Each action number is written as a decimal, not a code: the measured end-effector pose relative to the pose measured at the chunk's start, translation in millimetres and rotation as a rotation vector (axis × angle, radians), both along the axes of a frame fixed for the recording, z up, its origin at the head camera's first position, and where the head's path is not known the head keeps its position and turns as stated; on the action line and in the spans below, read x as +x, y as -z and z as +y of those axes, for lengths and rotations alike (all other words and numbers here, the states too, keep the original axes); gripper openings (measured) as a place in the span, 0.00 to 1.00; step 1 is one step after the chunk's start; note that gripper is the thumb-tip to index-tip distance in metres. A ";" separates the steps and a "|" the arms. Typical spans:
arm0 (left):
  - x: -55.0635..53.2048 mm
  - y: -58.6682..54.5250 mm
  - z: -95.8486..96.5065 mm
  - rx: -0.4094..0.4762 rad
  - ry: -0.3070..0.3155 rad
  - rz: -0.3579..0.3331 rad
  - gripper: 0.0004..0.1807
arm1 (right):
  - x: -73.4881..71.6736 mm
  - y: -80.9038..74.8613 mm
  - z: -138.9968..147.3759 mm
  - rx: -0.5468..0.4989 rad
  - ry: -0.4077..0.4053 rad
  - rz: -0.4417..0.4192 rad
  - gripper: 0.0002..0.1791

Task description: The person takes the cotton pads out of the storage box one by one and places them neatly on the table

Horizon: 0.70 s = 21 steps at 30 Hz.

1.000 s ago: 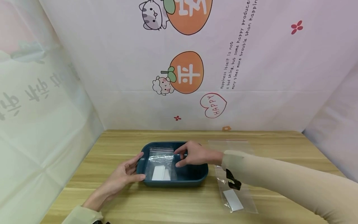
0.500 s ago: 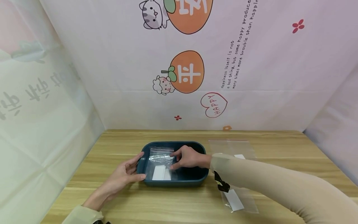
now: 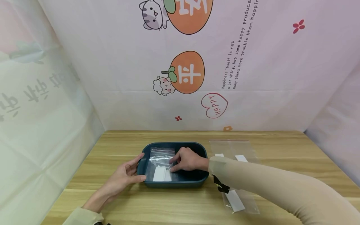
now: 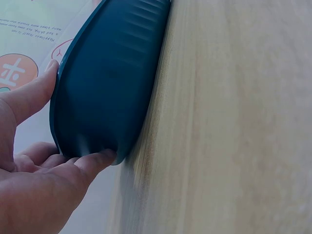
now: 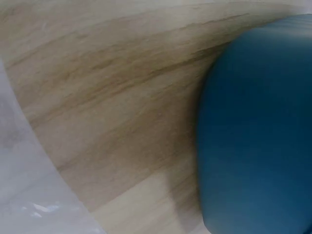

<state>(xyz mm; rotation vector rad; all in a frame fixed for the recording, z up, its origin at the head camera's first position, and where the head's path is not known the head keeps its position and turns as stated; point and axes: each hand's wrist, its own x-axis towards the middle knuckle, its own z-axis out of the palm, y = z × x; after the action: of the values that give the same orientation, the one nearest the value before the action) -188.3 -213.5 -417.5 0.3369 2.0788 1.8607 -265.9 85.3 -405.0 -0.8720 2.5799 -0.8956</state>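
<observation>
A dark blue oblong plastic box (image 3: 152, 184) stands on the table. My left hand (image 3: 121, 178) grips its left end; in the left wrist view a finger and thumb lie against its rim and wall. Inside the box, at its left, lies a clear zip-lock bag (image 3: 157, 160) with flat white pieces (image 3: 159, 173) in its lower part. My right hand (image 3: 187, 160) is inside the box at the bag's right edge, thumb and forefinger slightly apart over it. Whether they pinch anything is too small to tell. The right wrist view shows only the outer wall of the box.
To the right, partly under my right forearm, lies a larger clear zip-lock bag (image 3: 225, 147) holding white pieces (image 3: 235, 201). The wood-grain table (image 3: 126, 206) meets a printed cloth backdrop (image 3: 135, 106) at the back and sides.
My right hand has moved left and slightly lower in the box, toward the small bag's right edge. More of the larger bag shows beside my forearm. The left hand has stayed still.
</observation>
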 end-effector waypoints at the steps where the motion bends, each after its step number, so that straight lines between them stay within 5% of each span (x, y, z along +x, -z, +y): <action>1: 0.0 0.0 0.1 -0.003 -0.001 0.002 0.51 | 0.3 0.3 -0.1 -0.003 -0.001 0.008 0.16; 14: 0.8 -0.3 1.5 -0.002 -0.001 -0.001 0.51 | 1.9 -4.6 -0.3 -0.074 0.021 0.019 0.06; 21: 0.3 -0.5 1.1 0.003 0.003 -0.008 0.51 | 2.7 -10.4 6.2 -0.185 0.074 -0.110 0.10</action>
<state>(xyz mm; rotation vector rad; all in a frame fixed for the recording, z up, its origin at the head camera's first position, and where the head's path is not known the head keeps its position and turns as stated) -188.0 -212.4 -417.0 0.3320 2.0697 1.8601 -263.2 91.6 -394.6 -0.7543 2.4789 -1.1843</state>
